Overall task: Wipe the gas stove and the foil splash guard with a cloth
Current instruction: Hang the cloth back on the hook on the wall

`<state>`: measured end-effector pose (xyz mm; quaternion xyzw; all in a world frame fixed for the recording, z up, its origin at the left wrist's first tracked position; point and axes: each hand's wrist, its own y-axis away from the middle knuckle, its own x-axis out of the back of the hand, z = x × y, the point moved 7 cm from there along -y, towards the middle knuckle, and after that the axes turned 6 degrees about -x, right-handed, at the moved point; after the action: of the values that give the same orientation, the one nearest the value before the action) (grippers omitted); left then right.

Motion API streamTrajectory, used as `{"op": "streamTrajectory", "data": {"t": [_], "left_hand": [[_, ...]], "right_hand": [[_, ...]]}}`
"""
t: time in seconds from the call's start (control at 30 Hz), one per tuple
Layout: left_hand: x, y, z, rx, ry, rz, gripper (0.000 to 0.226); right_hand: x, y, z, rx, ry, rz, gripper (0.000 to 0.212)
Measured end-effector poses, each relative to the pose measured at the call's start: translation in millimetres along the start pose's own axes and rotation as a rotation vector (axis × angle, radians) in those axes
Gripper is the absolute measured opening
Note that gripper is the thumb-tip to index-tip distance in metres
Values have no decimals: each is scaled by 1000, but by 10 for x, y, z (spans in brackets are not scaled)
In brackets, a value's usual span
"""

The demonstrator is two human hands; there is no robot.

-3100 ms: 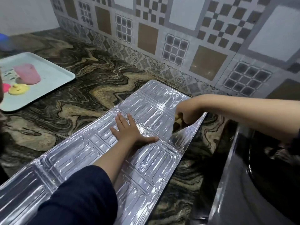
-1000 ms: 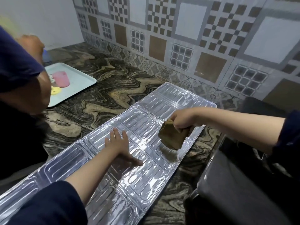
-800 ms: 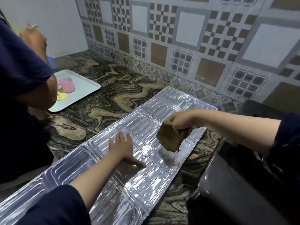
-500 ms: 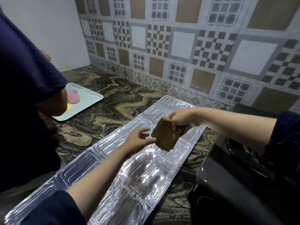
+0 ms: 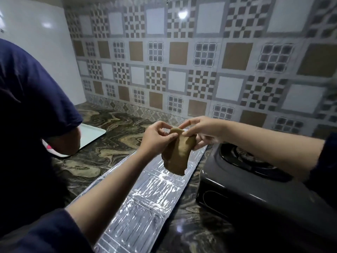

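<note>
Head view, and both hands are up at the middle of the frame, lifted clear of the worktop (image 5: 113, 154). The left hand (image 5: 156, 137) pinches the upper left edge of the cloth (image 5: 176, 154) between thumb and fingertips, closed tight on the fabric. The right hand (image 5: 202, 131) comes in from the right of the frame and grips the upper right edge of that same cloth, fingers curled around it. The cloth is a brownish-tan piece, hanging down limp between the two hands, its lower edge dangling in the air.

Directly beneath it, the foil splash guard (image 5: 145, 203) lies flat on the marbled worktop, a long silver embossed strip running from the lower centre of the frame up toward the middle, shiny with reflections. The cloth hangs above the guard's far end, not touching it.

Over at the lower right sits the gas stove (image 5: 242, 185), dark grey, with a black burner ring on top, just beside the foil's right edge.

On the left of the frame stands another person in a dark blue shirt (image 5: 27, 106), and behind that arm a pale tray (image 5: 91, 134) rests on the worktop. A patterned tile wall (image 5: 182, 61) fills the upper frame.
</note>
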<state>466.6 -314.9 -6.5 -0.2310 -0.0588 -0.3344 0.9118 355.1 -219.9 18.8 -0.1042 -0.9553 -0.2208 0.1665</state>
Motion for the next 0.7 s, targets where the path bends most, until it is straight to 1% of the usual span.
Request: {"op": "streamTrajectory", "data": {"t": [0.1,0.13,0.2,0.27,0.3,0.33,0.4,0.47,0.53,0.6,0.63,0.7], "left_hand": [[-127,117,285,16,14,-126,41],[-174,141,369,5,-18,-173,39],[-260,211,568,-40,-133,-221,24],[-321,250,722,-74,-198,-191,7],[-356,267,778,-81,-206,-174,4],[-403,289,843,-88,-206,-159,6],[-514,345,983,-104,-182,-147,8],[-630,428,1150,-146,-177,-132,8],[-728,490,1287,-182,-202,-95,11],[-854,524,1401,-207,-200,-83,13],[-933,533,1459,-217,-177,-94,11],[-1170,518,1550,-212,-114,-155,6]], "right_hand": [[-8,374,5,11,-118,15,15],[-11,462,19,4,-140,4,15],[0,695,63,5,-190,-25,17],[41,918,91,40,-270,-47,23],[71,1021,101,70,-296,-45,26],[111,1128,117,99,-311,-19,28],[240,1331,184,140,-313,108,31],[404,1547,285,160,-257,299,30],[546,1762,364,176,-77,484,24],[705,1991,408,190,196,689,13],[806,2089,446,189,302,777,11],[1045,2285,557,189,441,906,14]]}}
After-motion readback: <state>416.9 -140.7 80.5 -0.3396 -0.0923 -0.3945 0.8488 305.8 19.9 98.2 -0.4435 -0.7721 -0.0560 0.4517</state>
